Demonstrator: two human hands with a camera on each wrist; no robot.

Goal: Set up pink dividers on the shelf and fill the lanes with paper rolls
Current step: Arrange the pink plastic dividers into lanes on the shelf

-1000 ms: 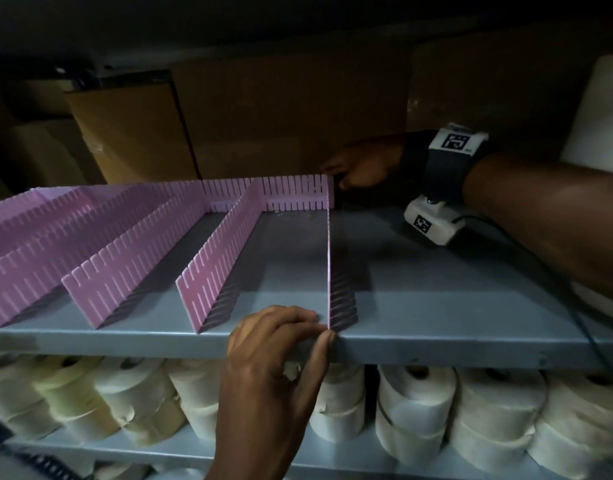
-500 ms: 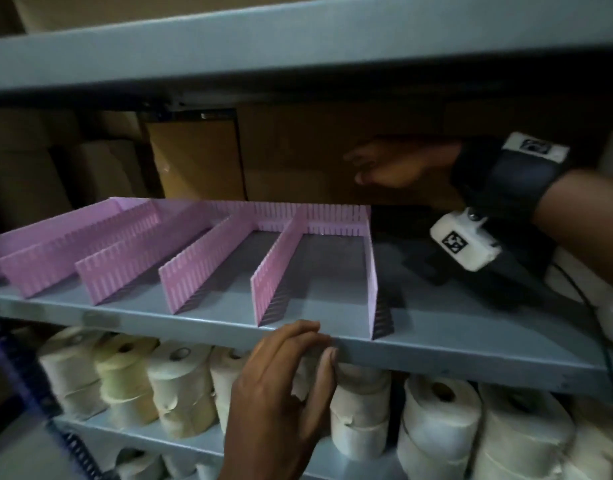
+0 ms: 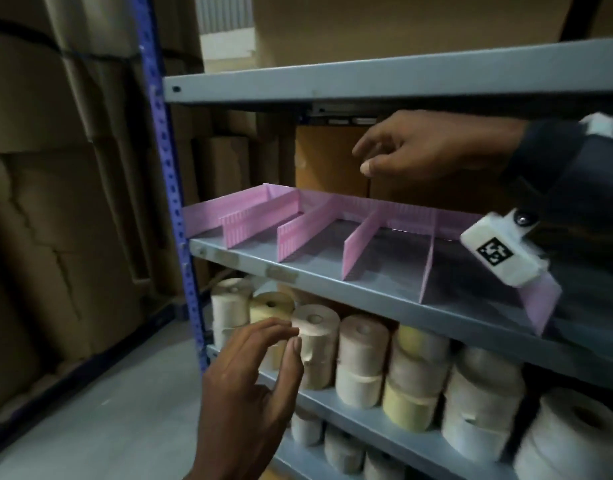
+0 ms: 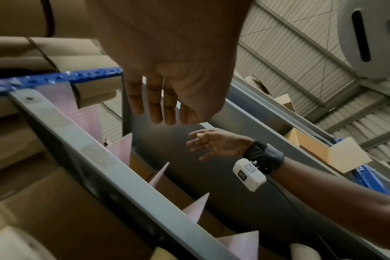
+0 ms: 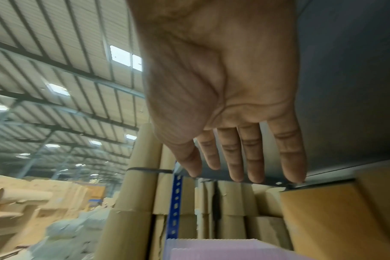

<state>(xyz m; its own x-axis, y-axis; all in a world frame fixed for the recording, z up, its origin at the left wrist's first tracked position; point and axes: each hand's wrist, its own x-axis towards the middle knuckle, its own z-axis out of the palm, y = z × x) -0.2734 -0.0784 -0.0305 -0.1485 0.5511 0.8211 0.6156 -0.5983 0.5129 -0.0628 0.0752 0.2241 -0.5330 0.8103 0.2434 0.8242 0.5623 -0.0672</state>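
Rightmost pink divider [image 3: 540, 306] partly behind wrist camera [image 3: 499, 252]; paper rolls [image 3: 575, 441] motion-blurred.

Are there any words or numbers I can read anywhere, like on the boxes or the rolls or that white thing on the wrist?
No readable words or numbers anywhere.
White wrist camera: only a black-and-white square code pattern, no letters.
Wrist band: part of another code pattern, cut off at the edge.
Cardboard boxes: no print visible.
Paper rolls: blank.
Pink dividers: plain ridges only.
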